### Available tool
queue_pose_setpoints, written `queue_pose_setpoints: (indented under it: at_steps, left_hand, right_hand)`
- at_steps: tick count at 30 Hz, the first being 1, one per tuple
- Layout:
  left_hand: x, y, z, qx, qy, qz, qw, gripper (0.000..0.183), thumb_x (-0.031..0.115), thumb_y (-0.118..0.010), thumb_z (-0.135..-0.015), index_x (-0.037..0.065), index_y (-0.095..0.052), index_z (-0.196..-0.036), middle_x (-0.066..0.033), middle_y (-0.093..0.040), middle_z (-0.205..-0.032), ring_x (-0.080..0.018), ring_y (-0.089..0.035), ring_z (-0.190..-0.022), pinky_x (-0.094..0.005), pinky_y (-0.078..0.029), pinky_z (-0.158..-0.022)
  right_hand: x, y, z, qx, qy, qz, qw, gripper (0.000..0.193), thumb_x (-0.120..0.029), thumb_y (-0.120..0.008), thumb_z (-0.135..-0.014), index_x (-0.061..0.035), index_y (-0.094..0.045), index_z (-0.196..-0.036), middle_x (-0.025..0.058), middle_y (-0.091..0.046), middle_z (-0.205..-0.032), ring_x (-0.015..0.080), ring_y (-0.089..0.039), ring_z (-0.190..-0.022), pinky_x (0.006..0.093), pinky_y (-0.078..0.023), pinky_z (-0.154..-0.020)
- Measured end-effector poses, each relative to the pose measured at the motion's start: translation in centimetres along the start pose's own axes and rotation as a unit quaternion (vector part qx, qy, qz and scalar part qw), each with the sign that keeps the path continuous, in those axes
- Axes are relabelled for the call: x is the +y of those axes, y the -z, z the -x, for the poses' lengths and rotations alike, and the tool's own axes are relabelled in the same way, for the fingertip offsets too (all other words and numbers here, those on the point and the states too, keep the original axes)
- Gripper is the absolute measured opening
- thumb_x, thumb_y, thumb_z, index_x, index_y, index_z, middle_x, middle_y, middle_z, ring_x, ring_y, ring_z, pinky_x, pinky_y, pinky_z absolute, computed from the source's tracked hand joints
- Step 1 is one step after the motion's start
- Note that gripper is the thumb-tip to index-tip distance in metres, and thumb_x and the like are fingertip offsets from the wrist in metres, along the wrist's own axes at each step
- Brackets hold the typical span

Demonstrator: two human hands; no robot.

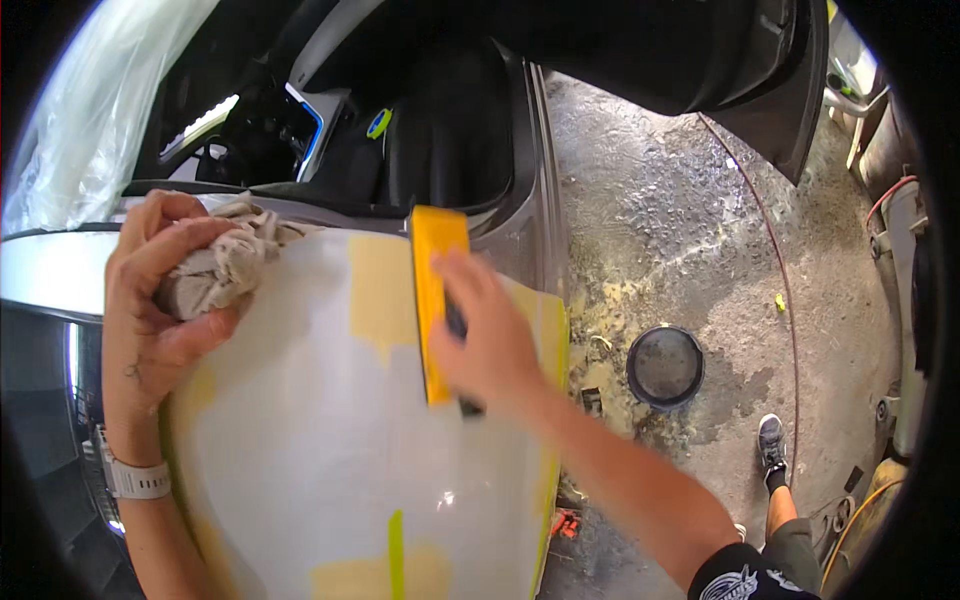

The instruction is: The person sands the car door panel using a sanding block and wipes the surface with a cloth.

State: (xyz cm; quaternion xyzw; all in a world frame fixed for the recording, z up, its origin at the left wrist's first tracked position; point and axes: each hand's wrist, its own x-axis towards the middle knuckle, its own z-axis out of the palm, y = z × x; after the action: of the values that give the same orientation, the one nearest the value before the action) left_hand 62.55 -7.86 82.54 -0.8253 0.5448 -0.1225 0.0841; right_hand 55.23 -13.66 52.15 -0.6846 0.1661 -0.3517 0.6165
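The right hand (490, 335) presses a yellow sanding block (432, 300) on the white car panel (320, 440), fingers wrapped around it. At nine o'clock, the left hand (150, 300) squeezes a grey rag (215, 270).

A car panel (330, 420) fills the centre, with a cloth (215, 270) on its upper left, a sanding block (432, 300) right of the cloth, and a round lid (665, 367) on the floor (660, 220) further right.

Yellow block (432, 300) at centre; beige rag (215, 265) upper left; white panel (320, 440) patched pale yellow; black round lid (665, 367) on mottled grey floor (660, 220).
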Motion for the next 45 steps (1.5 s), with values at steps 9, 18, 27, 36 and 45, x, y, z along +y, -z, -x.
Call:
queue_pose_setpoints:
  at_steps: [9, 18, 27, 36, 45]
  left_hand:
    - [1.1, 0.2, -0.1, 0.007, 0.006, 0.016, 1.0, 0.053, 0.023, -0.081, -0.053, 0.002, -0.075, -0.101, -0.0118, -0.06, -0.101, -0.027, -0.06, -0.095, -0.0353, -0.048, -0.083]
    - [0.8, -0.3, 0.1, 0.001, 0.048, 0.007, 0.999, 0.06, 0.035, -0.082, -0.054, 0.001, -0.074, -0.103, -0.0118, -0.057, -0.103, -0.0268, -0.058, -0.097, -0.0357, -0.047, -0.084]
    - [0.4, -0.5, -0.1, -0.036, 0.023, -0.003, 0.999, 0.066, 0.044, -0.081, -0.057, -0.002, -0.072, -0.104, -0.014, -0.056, -0.107, -0.0292, -0.059, -0.101, -0.0378, -0.048, -0.088]
    - [-0.3, 0.0, 0.5, -0.004, -0.005, -0.003, 1.0, 0.066, 0.037, -0.078, -0.054, -0.003, -0.07, -0.105, -0.0135, -0.053, -0.107, -0.0269, -0.055, -0.102, -0.0366, -0.044, -0.091]
    - [-1.3, 0.0, 0.5, -0.041, -0.02, -0.052, 0.998, 0.067, 0.04, -0.079, -0.054, -0.001, -0.07, -0.106, -0.0149, -0.053, -0.107, -0.0288, -0.055, -0.101, -0.038, -0.044, -0.088]
  right_hand:
    - [0.0, 1.5, -3.0, 0.01, -0.094, -0.068, 0.993, 0.058, -0.013, -0.065, -0.089, -0.0125, -0.055, -0.146, 0.0161, -0.053, -0.149, 0.0377, -0.058, -0.129, 0.0441, -0.05, -0.106]
    - [-4.7, 1.6, 8.7, -0.108, -0.092, -0.058, 0.988, 0.069, -0.012, -0.067, -0.085, -0.0182, -0.05, -0.152, 0.0136, -0.051, -0.152, 0.0388, -0.056, -0.13, 0.0457, -0.05, -0.106]
    - [3.9, 1.7, -2.7, -0.027, -0.113, -0.089, 0.989, 0.057, -0.01, -0.064, -0.088, -0.0119, -0.056, -0.144, 0.0146, -0.051, -0.148, 0.037, -0.057, -0.128, 0.0452, -0.051, -0.105]
    - [2.3, 1.3, 5.3, -0.025, -0.066, -0.07, 0.995, 0.056, -0.011, -0.066, -0.087, -0.0101, -0.057, -0.143, 0.015, -0.053, -0.147, 0.0361, -0.058, -0.13, 0.0398, -0.05, -0.107]
    - [2.4, 1.6, 9.2, -0.063, -0.096, -0.077, 0.99, 0.065, -0.011, -0.065, -0.088, -0.0146, -0.05, -0.151, 0.0158, -0.05, -0.151, 0.0383, -0.052, -0.136, 0.0461, -0.048, -0.11]
